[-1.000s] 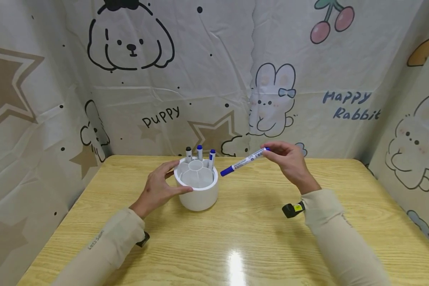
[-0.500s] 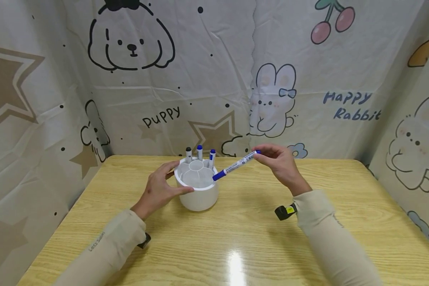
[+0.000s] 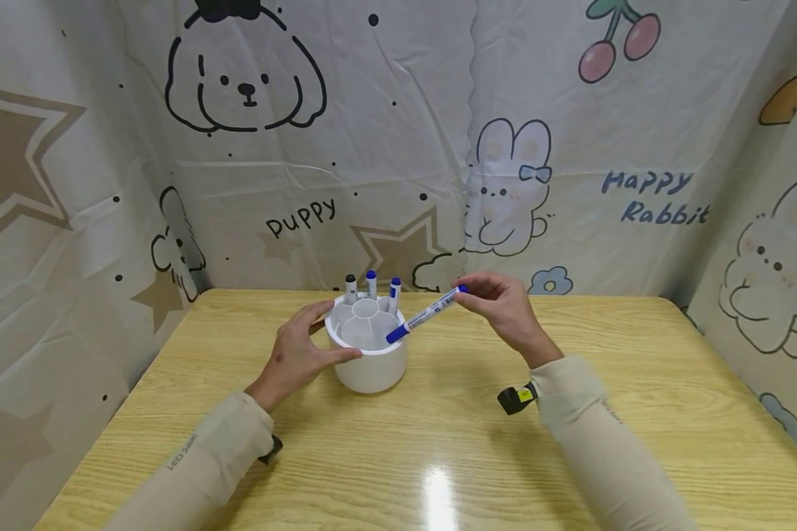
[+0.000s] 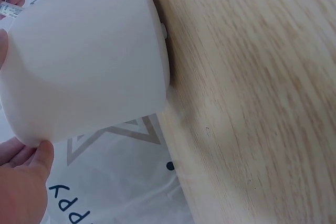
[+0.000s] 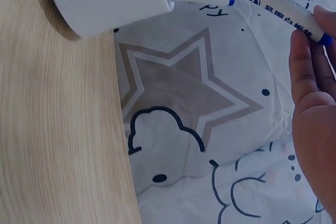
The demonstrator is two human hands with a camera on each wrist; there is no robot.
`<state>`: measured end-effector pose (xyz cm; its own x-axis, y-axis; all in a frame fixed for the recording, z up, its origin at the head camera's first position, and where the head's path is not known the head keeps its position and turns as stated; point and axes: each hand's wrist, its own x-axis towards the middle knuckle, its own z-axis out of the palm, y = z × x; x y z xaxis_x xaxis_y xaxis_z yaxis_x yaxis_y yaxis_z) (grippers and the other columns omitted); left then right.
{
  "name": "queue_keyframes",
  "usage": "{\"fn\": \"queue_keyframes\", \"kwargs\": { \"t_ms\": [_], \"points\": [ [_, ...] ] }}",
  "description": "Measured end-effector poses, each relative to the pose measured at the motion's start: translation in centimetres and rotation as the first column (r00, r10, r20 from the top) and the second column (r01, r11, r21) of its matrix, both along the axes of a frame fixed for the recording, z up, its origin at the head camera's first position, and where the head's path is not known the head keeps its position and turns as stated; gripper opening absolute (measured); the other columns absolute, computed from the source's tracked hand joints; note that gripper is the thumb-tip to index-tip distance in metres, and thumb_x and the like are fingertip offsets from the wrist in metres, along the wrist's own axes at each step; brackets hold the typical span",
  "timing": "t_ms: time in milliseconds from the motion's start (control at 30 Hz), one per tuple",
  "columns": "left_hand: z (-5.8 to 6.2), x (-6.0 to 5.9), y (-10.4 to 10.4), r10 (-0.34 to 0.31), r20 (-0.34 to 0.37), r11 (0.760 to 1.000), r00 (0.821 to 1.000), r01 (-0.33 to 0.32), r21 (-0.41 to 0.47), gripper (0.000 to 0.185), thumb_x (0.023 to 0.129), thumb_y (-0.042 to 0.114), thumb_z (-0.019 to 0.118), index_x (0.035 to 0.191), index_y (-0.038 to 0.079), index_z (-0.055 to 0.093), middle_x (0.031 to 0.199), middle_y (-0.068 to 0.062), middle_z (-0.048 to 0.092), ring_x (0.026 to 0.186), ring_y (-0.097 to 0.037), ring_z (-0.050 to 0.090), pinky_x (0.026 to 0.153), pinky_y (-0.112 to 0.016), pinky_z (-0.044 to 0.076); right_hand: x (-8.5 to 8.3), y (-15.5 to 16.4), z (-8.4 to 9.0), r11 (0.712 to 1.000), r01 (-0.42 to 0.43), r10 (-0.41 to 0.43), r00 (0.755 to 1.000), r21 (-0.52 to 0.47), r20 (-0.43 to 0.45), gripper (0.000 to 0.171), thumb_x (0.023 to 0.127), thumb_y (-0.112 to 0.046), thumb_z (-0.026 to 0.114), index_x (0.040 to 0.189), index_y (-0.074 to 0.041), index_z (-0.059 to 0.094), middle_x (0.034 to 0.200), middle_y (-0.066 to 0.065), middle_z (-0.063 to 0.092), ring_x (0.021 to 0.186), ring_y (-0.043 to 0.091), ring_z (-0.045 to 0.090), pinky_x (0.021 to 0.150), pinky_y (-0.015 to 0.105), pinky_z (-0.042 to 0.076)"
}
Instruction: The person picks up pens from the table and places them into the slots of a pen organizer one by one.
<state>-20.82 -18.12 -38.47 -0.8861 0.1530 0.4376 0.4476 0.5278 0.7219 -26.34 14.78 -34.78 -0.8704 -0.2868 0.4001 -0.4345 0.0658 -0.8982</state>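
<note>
Head view: holder [image 3: 370, 361] mid-tabletop [image 3: 438, 442], open room around. Left hand [image 3: 299, 350] fingers cup holder wall; right hand [image 3: 501, 310] fingers pinch marker [image 3: 426, 315], tip over rim.

holder [image 4: 89, 61] top cut off, L wrist view | marker [image 5: 286, 17] print unreadable | R hand [image 5: 315, 108] cropped at edge

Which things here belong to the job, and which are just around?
In use: blue-capped white marker pinched by right hand; round white plastic pen holder steadied by left hand; three markers standing in it.
Just around: wooden table; cartoon-print backdrop sheet.
</note>
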Motion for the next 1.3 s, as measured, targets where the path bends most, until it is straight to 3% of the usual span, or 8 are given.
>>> {"fn": "queue_keyframes", "kwargs": {
  "t_ms": [233,500,767,967,1067,1133,1233,1300],
  "points": [
    [0.0,0.1,0.2,-0.008,-0.009,1.0,1.0,0.008,-0.002,0.088,0.068,0.022,0.094,0.14,-0.001,0.051,0.139,-0.015,0.054,0.126,-0.033,0.054,0.102,-0.048,0.05,0.3,-1.4,0.0,0.999,-0.029,0.03,0.999,-0.031,0.018,0.024,0.09,0.004,0.071,0.112,0.012,0.066,0.102,-0.001,0.072,0.088,0.013,0.066,0.08,0.024,0.058],
    [0.0,0.0,0.6,-0.006,-0.009,1.0,1.0,0.006,-0.002,0.087,0.067,0.023,0.095,0.139,0.001,0.052,0.139,-0.013,0.054,0.126,-0.029,0.055,0.102,-0.04,0.05,0.7,-2.5,0.2,0.999,-0.042,0.041,0.999,0.035,0.028,0.024,0.091,0.002,0.07,0.114,0.009,0.067,0.11,0.012,0.071,0.095,0.013,0.068,0.087,0.026,0.057],
    [0.5,-0.3,0.9,-0.027,0.001,0.999,1.0,0.027,-0.024,0.09,0.067,0.024,0.095,0.141,-0.002,0.05,0.14,-0.015,0.053,0.127,-0.031,0.053,0.104,-0.043,0.049,1.1,-1.2,0.1,0.997,-0.03,0.028,0.999,0.077,0.024,0.024,0.094,-0.001,0.068,0.116,0.009,0.067,0.116,0.022,0.068,0.098,0.011,0.067,0.088,0.025,0.056],
    [1.0,-0.2,0.4,-0.025,-0.017,0.993,1.0,0.023,-0.118,0.096,0.065,0.028,0.096,0.142,-0.004,0.048,0.143,-0.02,0.051,0.13,-0.036,0.05,0.106,-0.052,0.045,2.0,0.8,-0.1,0.979,-0.008,0.009,1.0,0.205,-0.005,0.024,0.095,-0.006,0.068,0.117,0.005,0.069,0.12,0.022,0.067,0.1,0.013,0.067,0.086,0.024,0.057],
    [1.5,0.0,-0.3,-0.023,-0.024,0.984,0.999,0.019,-0.178,0.102,0.064,0.032,0.096,0.145,-0.003,0.045,0.147,-0.021,0.047,0.135,-0.038,0.045,0.108,-0.057,0.041,2.6,2.0,-0.2,0.95,0.002,0.012,0.999,0.312,-0.042,0.028,0.097,-0.009,0.067,0.122,0.002,0.068,0.124,0.018,0.066,0.108,0.022,0.066,0.093,0.032,0.055],
    [1.9,0.2,-0.9,-0.023,-0.001,0.975,1.0,0.022,-0.222,0.107,0.065,0.038,0.095,0.149,-0.001,0.041,0.152,-0.02,0.041,0.139,-0.038,0.04,0.11,-0.059,0.038,3.1,2.9,-0.2,0.915,0.024,0.013,0.996,0.403,-0.088,0.032,0.097,-0.012,0.067,0.127,0.0,0.066,0.129,0.016,0.064,0.115,0.029,0.063,0.098,0.042,0.053],
    [2.6,0.4,-1.7,-0.018,0.075,0.953,0.997,0.04,-0.3,0.114,0.069,0.049,0.09,0.155,0.004,0.031,0.159,-0.019,0.03,0.145,-0.039,0.029,0.112,-0.063,0.031,3.8,4.3,0.0,0.841,0.065,0.018,0.989,0.537,-0.148,0.043,0.097,-0.017,0.067,0.136,-0.002,0.059,0.138,0.016,0.058,0.125,0.036,0.055,0.104,0.056,0.045],
    [2.9,0.6,-2.2,-0.015,0.109,0.935,0.994,0.053,-0.351,0.119,0.07,0.055,0.086,0.158,0.005,0.024,0.162,-0.018,0.023,0.147,-0.039,0.024,0.113,-0.065,0.028,4.2,5.1,0.1,0.776,0.091,0.015,0.987,0.624,-0.163,0.053,0.097,-0.024,0.068,0.142,-0.001,0.053,0.144,0.018,0.053,0.131,0.039,0.049,0.106,0.059,0.042]
  ]
}}
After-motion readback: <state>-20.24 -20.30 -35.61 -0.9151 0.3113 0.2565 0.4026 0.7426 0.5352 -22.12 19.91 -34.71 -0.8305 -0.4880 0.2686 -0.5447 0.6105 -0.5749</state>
